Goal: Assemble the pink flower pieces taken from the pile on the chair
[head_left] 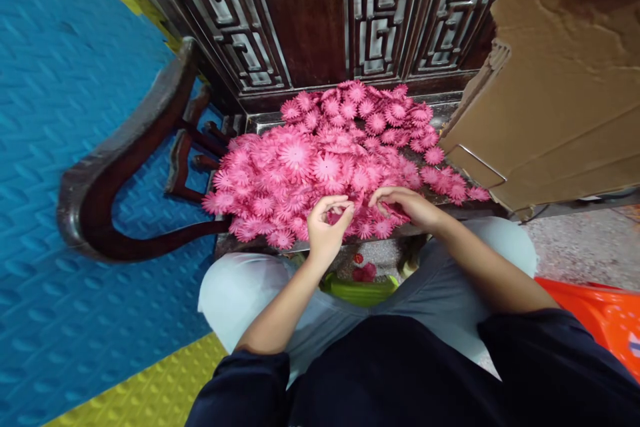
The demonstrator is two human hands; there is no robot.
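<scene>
Seen from above, a seated person reaches both bare forearms forward from dark sleeves over pale trousers to the near edge of a heap of pink flower heads (pixel 330 160). The left hand (pixel 327 223) is raised at the wrist, palm turned inward, with thumb and fingers curled together in a pinch at the front of the heap; a bit of pink shows between the fingertips, though how firmly it is held cannot be told. The right hand (pixel 407 207) lies flatter, palm down, fingers bent and pressed into the flowers just beside the left hand, and whether it grips one cannot be told. The flower heads are small, round and daisy-like, with many thin, stiff-looking petals in bright pink, piled loosely and overlapping. They cover the seat of a dark carved wooden chair (pixel 140 140), whose curved, glossy armrest sweeps out to the left and whose back panel is cut with angular fretwork. A torn brown cardboard box (pixel 555 107) leans at the right, touching the edge of the heap. Below the seat, between the knees, sits a green container (pixel 360 292) with a few pink pieces in it. Blue and yellow foam floor mats (pixel 60 113) with a ribbed texture lie to the left, and an orange plastic bag (pixel 605 320) is at the far right.
</scene>
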